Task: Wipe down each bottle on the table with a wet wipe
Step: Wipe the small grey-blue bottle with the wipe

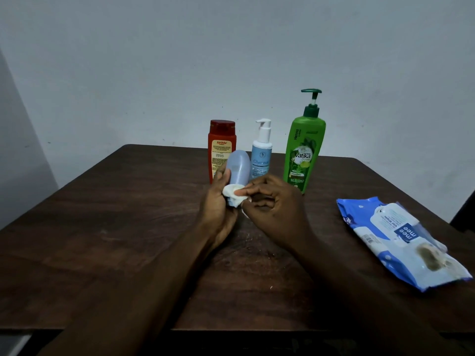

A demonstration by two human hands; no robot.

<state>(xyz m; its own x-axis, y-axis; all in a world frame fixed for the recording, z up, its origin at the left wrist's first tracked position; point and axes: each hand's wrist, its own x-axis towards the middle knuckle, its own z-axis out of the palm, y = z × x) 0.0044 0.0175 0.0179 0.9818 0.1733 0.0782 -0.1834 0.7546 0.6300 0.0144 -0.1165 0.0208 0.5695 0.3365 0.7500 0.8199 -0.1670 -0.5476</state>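
My left hand [218, 206] grips a pale blue bottle [239, 168] by its lower end, holding it above the table with its rounded end pointing away from me. My right hand [272, 204] pinches a white wet wipe [232, 192] against the bottle's near end. Behind them stand a red bottle [221, 140], a clear blue pump bottle [262, 150] and a tall green pump bottle [303, 150], all upright.
A blue and white pack of wet wipes [401, 240] lies flat at the right side of the dark wooden table [115, 227]. A pale wall rises behind the table's far edge.
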